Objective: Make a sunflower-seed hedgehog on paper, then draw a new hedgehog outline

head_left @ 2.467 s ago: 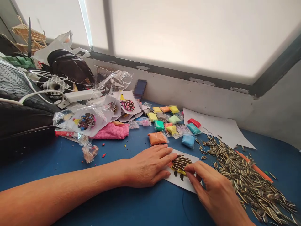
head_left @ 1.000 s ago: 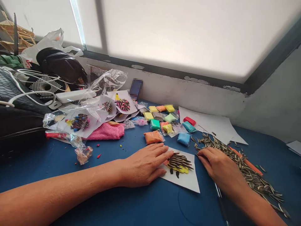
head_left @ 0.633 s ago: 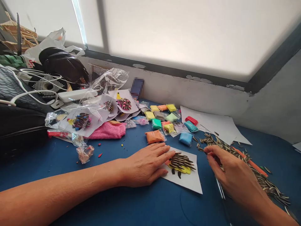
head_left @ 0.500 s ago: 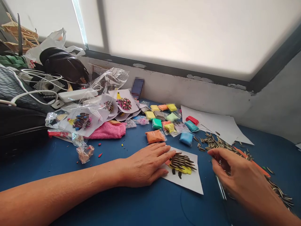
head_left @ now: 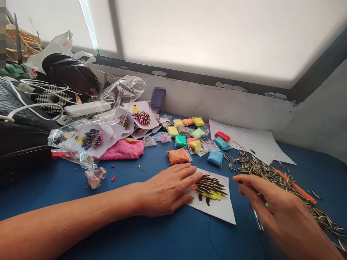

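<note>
My left hand [head_left: 170,189] lies flat, fingers extended, over the left part of a white paper sheet [head_left: 221,211]. On that sheet is a hedgehog-like figure of yellow clay [head_left: 215,195] with rows of striped sunflower seeds [head_left: 208,184] stuck in it and two small black clay feet [head_left: 207,201]. My fingertips cover part of its pink end. To the right of the paper, my right hand [head_left: 273,202] hovers with thumb and index finger pinched. A small dark sliver, seemingly a sunflower seed, shows between them. Beneath and beyond this hand spreads a pile of loose sunflower seeds [head_left: 255,168].
Wrapped clay packets, such as an orange packet [head_left: 179,156] and a blue packet [head_left: 215,158], sit behind the paper. White sheets [head_left: 252,139] lie at the back right. An orange strip [head_left: 294,185] crosses the seeds. Bagged figures, a pink cloth [head_left: 121,150] and a black bag [head_left: 21,133] crowd the left.
My right hand has moved slightly left, away from the seed pile and nearer the paper, with its fingers pinched. My left hand stays on the sheet. The view has shifted slightly.
</note>
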A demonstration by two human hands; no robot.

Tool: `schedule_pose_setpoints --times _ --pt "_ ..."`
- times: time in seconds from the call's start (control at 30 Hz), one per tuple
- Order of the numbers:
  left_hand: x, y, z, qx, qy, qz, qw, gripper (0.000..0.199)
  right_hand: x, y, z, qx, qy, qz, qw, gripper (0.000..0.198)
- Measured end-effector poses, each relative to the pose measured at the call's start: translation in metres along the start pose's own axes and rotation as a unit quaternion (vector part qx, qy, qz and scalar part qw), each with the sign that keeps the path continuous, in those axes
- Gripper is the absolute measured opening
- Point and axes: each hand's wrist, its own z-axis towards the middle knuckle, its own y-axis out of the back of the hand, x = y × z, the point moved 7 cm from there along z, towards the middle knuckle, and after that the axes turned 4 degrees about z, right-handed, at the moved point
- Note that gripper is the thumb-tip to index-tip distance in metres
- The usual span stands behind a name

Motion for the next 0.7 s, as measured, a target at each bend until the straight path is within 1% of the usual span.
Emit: schedule_pose_setpoints --times 0.1,0.23,0.3,0.4,0.5,0.57,0.7 --pt "-0.001 0.0 0.0 0.0 -0.001 -0.001 1.0 0.053 0.004 -0.009 -0.006 0.028 0.03 0.002 0.999 0.027" --pt "-0.002 0.0 0.0 0.001 -0.002 -0.002 1.0 0.054 -0.001 -0.016 -0.011 0.045 0.009 0.003 0.999 0.019" --pt "-0.001 0.0 0.0 -0.001 0.001 -0.006 1.0 0.053 0.003 -0.019 -0.012 0.059 0.027 0.002 0.998 0.014" --pt "-0.001 0.0 0.0 0.0 0.0 -0.006 1.0 0.052 0.013 -0.024 -0.013 0.068 0.07 -0.009 0.995 0.017" --pt "-0.001 0.0 0.0 0.001 -0.004 -0.005 1.0 0.051 0.016 -0.03 -0.015 0.083 0.078 -0.014 0.993 0.018" --pt "-0.001 0.0 0.0 0.0 -0.006 -0.005 1.0 0.05 0.018 -0.032 -0.017 0.079 0.085 -0.015 0.993 0.018" --pt "0.0 -0.001 0.001 0.004 -0.002 0.003 1.0 0.05 0.018 -0.033 -0.018 0.049 0.106 -0.032 0.993 0.015"
